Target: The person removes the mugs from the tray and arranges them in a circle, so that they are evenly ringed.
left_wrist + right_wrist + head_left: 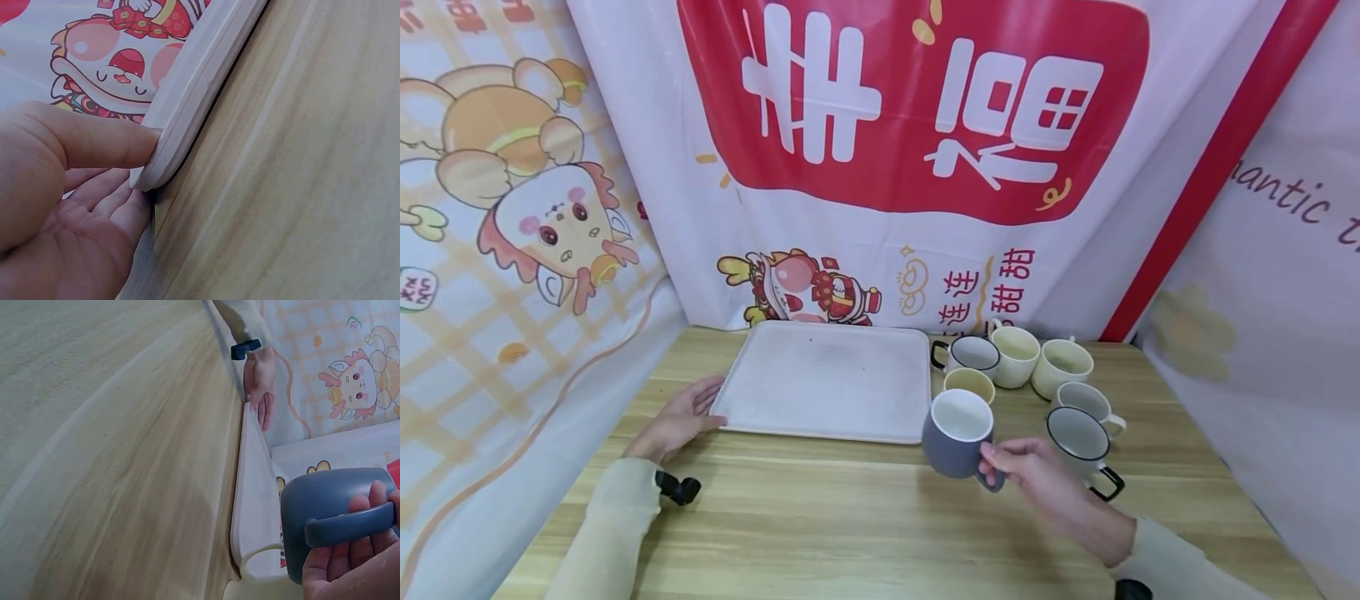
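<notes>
At the back of the table lies a flat white tray (827, 383). My left hand (672, 423) is at its near left corner; the left wrist view has the thumb (112, 140) against the tray's rim and the other fingers reaching below the corner. My right hand (1048, 483) grips a blue-grey mug (951, 450) by its handle (350, 526). This mug is upright, near the tray's front right corner. It overlaps a small yellow mug (967, 381) behind it in the head view.
Right of the tray stand a black-rimmed white mug (974, 353), two cream mugs (1015, 357) and a pale mug (1084, 402). Another black-rimmed mug (1077, 437) with a black handle is beside my right hand. Printed cloth (910, 125) hangs behind the wooden table (820, 517).
</notes>
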